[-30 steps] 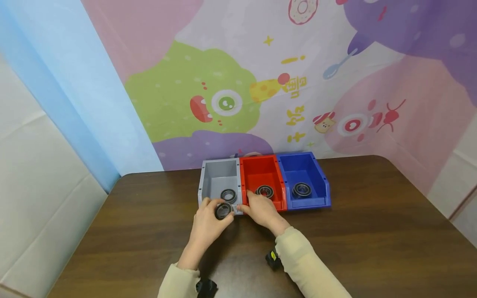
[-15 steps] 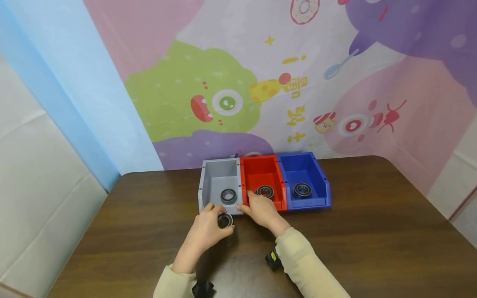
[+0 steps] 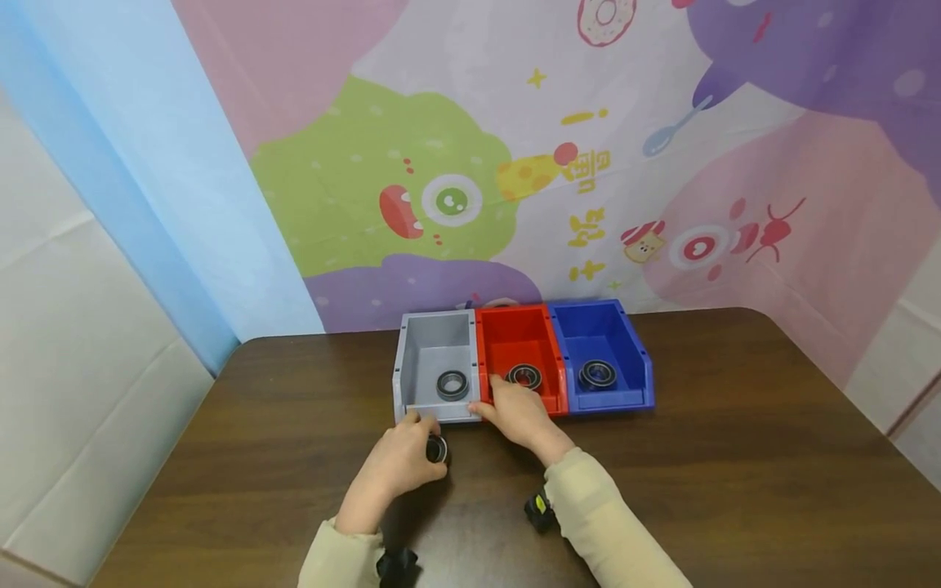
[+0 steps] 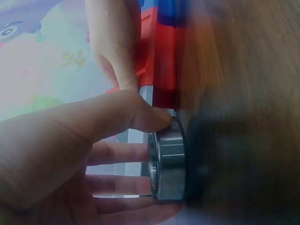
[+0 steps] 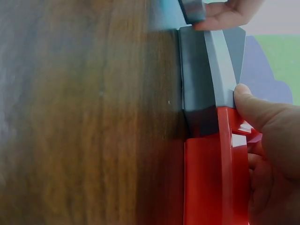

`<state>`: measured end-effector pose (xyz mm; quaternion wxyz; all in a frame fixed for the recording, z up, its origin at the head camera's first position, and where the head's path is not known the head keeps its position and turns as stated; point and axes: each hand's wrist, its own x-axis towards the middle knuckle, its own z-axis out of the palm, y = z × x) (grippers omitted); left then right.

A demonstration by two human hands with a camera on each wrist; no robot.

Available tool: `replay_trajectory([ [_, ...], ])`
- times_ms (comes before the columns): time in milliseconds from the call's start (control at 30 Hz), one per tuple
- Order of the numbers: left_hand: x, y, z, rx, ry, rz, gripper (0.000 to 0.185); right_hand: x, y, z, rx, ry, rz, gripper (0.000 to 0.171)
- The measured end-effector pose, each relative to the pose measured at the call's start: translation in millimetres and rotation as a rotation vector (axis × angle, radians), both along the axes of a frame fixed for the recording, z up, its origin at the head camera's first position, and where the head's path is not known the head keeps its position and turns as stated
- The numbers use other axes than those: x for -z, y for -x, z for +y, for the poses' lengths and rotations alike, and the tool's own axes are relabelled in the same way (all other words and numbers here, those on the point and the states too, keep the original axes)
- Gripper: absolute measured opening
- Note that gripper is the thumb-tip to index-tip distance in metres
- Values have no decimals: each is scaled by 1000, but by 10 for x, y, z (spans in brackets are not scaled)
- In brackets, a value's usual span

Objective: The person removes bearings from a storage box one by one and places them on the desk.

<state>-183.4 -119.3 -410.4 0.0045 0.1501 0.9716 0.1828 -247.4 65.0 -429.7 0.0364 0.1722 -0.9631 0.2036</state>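
Note:
My left hand (image 3: 421,441) pinches a black-and-steel bearing (image 3: 437,448) low over the brown table (image 3: 706,457), just in front of the grey bin (image 3: 434,343). In the left wrist view the thumb (image 4: 140,117) lies on the bearing's (image 4: 169,161) rim and the fingers lie behind it. My right hand (image 3: 494,402) grips the front lip of the red bin (image 3: 518,339), with its thumb (image 5: 253,110) at the seam where the grey bin (image 5: 206,79) meets the red bin (image 5: 211,183). One bearing lies in each bin: grey (image 3: 452,384), red (image 3: 524,376), blue (image 3: 597,374).
The blue bin (image 3: 599,331) stands to the right of the red one, and all three sit in a row against the colourful cartoon backdrop (image 3: 470,163). Bare brown tabletop stretches to the left, the right and the front of the bins.
My left hand has drawn the bearing back from the grey bin's front edge, towards me and down to the table. The right hand has stayed on the red bin's lip.

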Motion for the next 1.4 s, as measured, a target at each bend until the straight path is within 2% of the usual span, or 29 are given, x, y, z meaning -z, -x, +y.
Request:
replay_trajectory([
  [467, 56, -5, -29, 42, 106, 6, 37, -5, -4, 4, -4, -7, 5, 53],
  [600, 60, -14, -26, 49, 101, 4, 37, -8, -6, 4, -3, -6, 10, 51],
  [833, 103, -24, -14, 75, 103, 10, 23, -8, -16, 2, -2, -5, 20, 54],
  [1100, 97, -49, 10, 70, 105, 12, 25, 8, -26, 8, 1, -9, 12, 59],
  [1400, 71, -68, 37, 54, 96, 30, 23, 7, -23, 3, 4, -4, 21, 58],
])
